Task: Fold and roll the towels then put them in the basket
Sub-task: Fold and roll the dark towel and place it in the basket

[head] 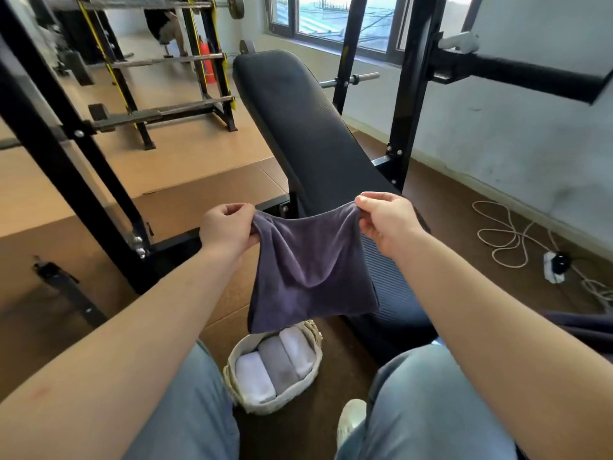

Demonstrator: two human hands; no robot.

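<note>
- The floor [298, 433] is dark brown nearby and lighter tan further left
- A woven basket [278, 408] stands on it between the person's knees
- Three rolled towels [275, 360] lie side by side in the basket: white, grey, white
- A black padded counter [298, 127] stands ahead, tilted upward
- A white cord [504, 234] lies looped near the right wall, beside a power strip [554, 267]

Hidden behind the hanging purple towel [311, 270]: far rim of the basket [230, 376], part of the bench seat [394, 293]. Partly buried in its top corners: pinching fingertips of left hand [227, 229] and right hand [386, 224]. Cut off at right edge: dark cloth [583, 327], kind unclear. Half under the right leg: pale shoe [351, 416]. Blurred, cropped at top: a figure [166, 24].
</note>
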